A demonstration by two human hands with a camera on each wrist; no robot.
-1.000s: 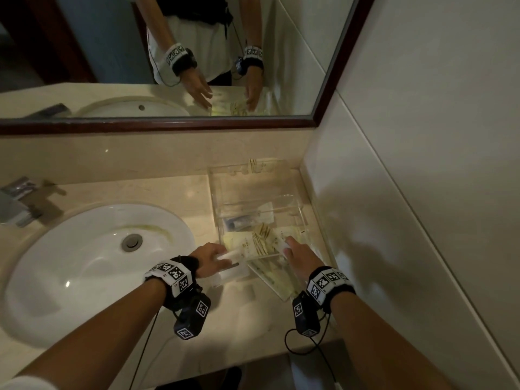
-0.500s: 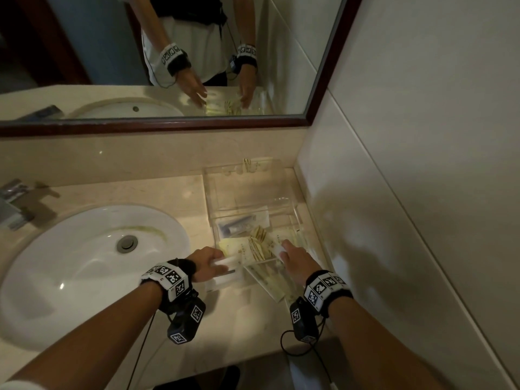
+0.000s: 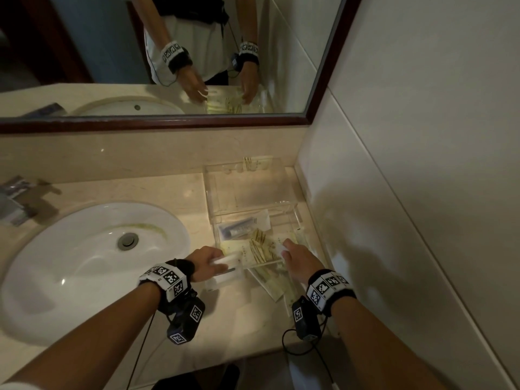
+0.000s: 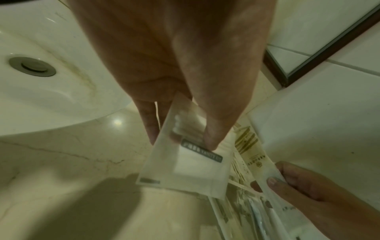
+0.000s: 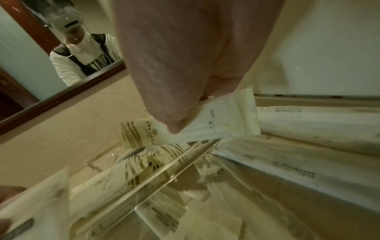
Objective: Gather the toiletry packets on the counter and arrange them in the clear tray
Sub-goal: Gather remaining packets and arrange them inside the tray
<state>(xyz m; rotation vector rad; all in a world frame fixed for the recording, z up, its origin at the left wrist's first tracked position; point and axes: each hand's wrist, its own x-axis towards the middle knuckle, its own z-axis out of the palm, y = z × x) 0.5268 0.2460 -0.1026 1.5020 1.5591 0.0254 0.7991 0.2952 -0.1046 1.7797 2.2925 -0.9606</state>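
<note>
The clear tray [image 3: 247, 187] stands on the counter against the right wall. It holds a dark tube packet [image 3: 242, 228] and cream packets with gold stripes [image 3: 260, 246]. My left hand [image 3: 222, 263] [image 4: 180, 142] pinches a translucent swab packet [image 3: 228, 261] [image 4: 185, 164] with a grey label, just left of the tray's near corner. At the tray's near edge, my right hand [image 3: 284, 247] [image 5: 185, 128] pinches a cream packet [image 5: 224, 120] [image 4: 261, 167]. More cream packets [image 3: 271, 285] lie on the counter in front of the tray, under my right wrist.
A white sink [image 3: 84, 263] fills the counter's left half, with a metal faucet [image 3: 14, 201] at the far left. The tiled wall [image 3: 394, 192] runs close along the tray's right side. A framed mirror [image 3: 140, 52] hangs behind, and the counter edge [image 3: 239, 353] is near my wrists.
Both hands keep hold of their packets and have edged slightly toward the tray; the head view has shifted a little.
</note>
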